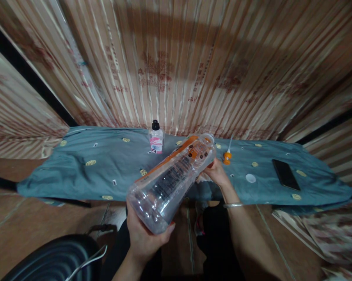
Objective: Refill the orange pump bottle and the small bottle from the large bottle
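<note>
Cloth (105,171), grey-blue, covers the low surface by the curtain. Over its near edge a clear bottle (173,179) tilts away, open mouth far; left hand (143,238) grips its base, right hand (218,171) clasps its neck. Handling stage, apparently; the orange cap (228,156) lies right.

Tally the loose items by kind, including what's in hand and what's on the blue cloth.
Large clear bottle, held by left hand and right hand: 1
Small black-capped bottle: 1
Orange nozzle cap: 1
White disc: 1
Phone: 1
Total: 5
</note>
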A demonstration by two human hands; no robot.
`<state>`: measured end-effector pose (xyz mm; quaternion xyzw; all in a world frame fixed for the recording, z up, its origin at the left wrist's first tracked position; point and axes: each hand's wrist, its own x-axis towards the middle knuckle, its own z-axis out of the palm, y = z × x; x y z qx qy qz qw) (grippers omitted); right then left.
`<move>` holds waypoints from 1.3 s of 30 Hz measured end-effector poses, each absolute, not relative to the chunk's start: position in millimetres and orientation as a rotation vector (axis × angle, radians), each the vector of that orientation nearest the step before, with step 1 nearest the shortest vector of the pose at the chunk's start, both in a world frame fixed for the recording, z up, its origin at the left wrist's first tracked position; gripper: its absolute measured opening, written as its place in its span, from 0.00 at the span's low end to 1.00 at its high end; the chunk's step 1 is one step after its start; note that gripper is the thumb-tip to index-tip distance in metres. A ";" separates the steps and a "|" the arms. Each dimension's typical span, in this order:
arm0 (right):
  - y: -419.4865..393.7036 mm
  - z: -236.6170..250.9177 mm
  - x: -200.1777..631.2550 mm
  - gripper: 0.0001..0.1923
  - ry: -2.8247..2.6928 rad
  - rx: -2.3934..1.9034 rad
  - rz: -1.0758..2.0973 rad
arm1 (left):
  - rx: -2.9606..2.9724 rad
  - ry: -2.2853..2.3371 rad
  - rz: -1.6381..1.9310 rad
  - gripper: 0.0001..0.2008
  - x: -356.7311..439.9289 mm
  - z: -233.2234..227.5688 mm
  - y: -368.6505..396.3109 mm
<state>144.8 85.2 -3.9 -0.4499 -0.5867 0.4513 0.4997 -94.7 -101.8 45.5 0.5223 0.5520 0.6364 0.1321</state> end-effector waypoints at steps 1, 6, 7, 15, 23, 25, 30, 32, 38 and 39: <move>85.3 -4.2 144.9 0.39 -1.423 -1.091 1.085 | 1.523 1.602 1.857 0.29 -94.6 45.7 -101.5; 85.1 -3.8 145.3 0.37 -1.426 -1.112 1.082 | 1.518 1.573 1.867 0.31 -94.2 48.3 -100.6; 85.0 -3.4 145.2 0.37 -1.425 -1.108 1.089 | 1.521 1.567 1.844 0.31 -94.2 48.6 -100.6; 85.5 -3.9 145.4 0.38 -1.412 -1.103 1.106 | 1.470 1.577 1.853 0.32 -91.0 46.1 -102.3; 84.5 -2.2 145.3 0.41 -1.436 -1.097 1.069 | 1.460 1.541 1.889 0.33 -92.3 47.8 -100.9; 84.8 -2.6 145.5 0.41 -1.440 -1.089 1.075 | 1.464 1.556 1.887 0.34 -92.8 48.8 -100.0; 84.6 -3.2 145.7 0.42 -1.446 -1.080 1.092 | 1.497 1.554 1.897 0.33 -90.8 50.8 -99.4; 84.5 -3.5 145.9 0.44 -1.444 -1.078 1.091 | 1.469 1.543 1.933 0.34 -89.4 50.8 -99.8; 86.1 -8.0 147.0 0.41 -1.446 -1.062 1.105 | 1.479 1.523 1.921 0.35 -88.9 49.2 -99.6; 86.5 -9.1 147.2 0.41 -1.444 -1.058 1.104 | 1.477 1.511 1.926 0.35 -88.8 49.0 -99.3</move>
